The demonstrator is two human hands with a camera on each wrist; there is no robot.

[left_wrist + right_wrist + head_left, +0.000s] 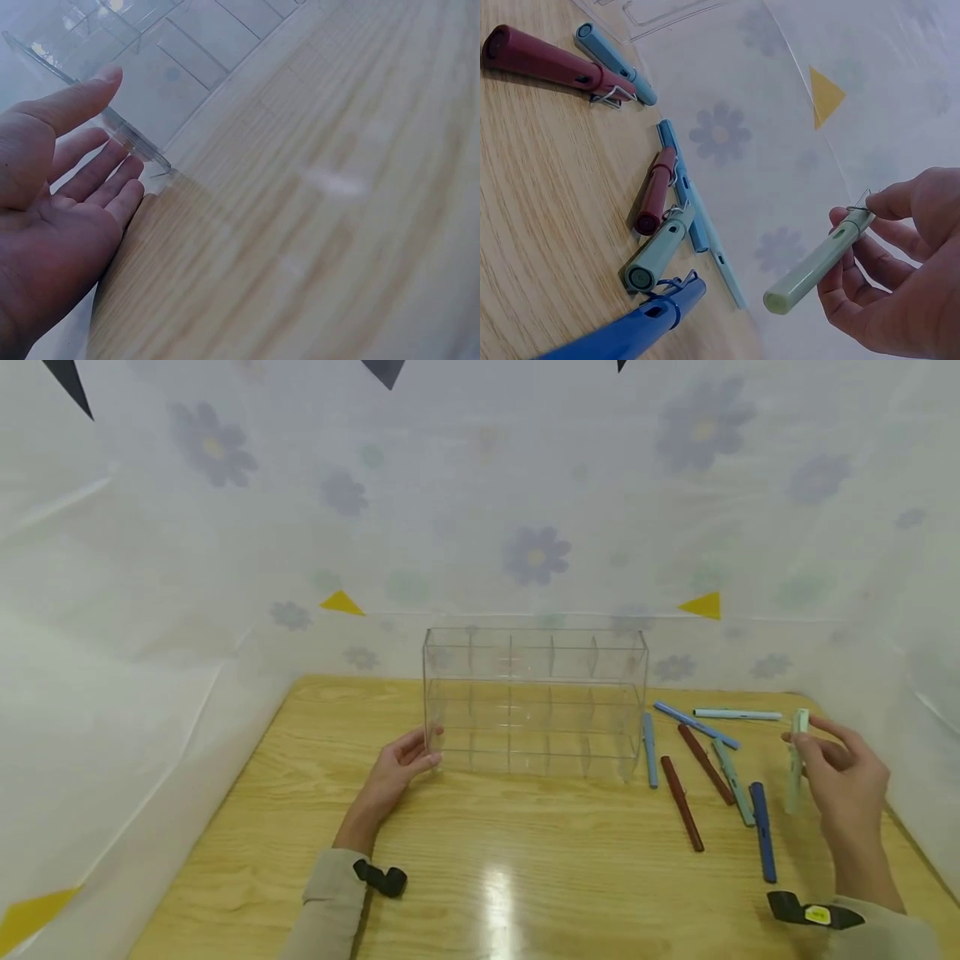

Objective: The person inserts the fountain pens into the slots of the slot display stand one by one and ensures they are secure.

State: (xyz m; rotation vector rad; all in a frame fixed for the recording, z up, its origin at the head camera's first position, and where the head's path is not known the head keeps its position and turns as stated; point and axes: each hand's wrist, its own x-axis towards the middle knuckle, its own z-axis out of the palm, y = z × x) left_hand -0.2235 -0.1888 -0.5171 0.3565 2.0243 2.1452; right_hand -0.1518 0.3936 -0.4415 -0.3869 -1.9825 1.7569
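Observation:
A clear plastic compartment organizer (532,693) stands upright on the wooden table. At its left side is my left hand (395,772), the thumb in front of the edge and the fingers around the side, some seen through the plastic (127,142). Over the table's right part, my right hand (847,768) pinches a pale green pen (795,772) near its clip end, thumb against fingers. That pen hangs lengthwise, its plain end down. In the right wrist view, its metal clip lies close to the thumb (892,201).
Several pens lie between organizer and right hand: two dark red pens (682,803) (707,764), a dark blue pen (762,832), a grey-green pen (732,781), blue pens (696,725) (650,750) and a pale blue pen (737,714). A flowered white curtain (465,510) surrounds the table (555,868).

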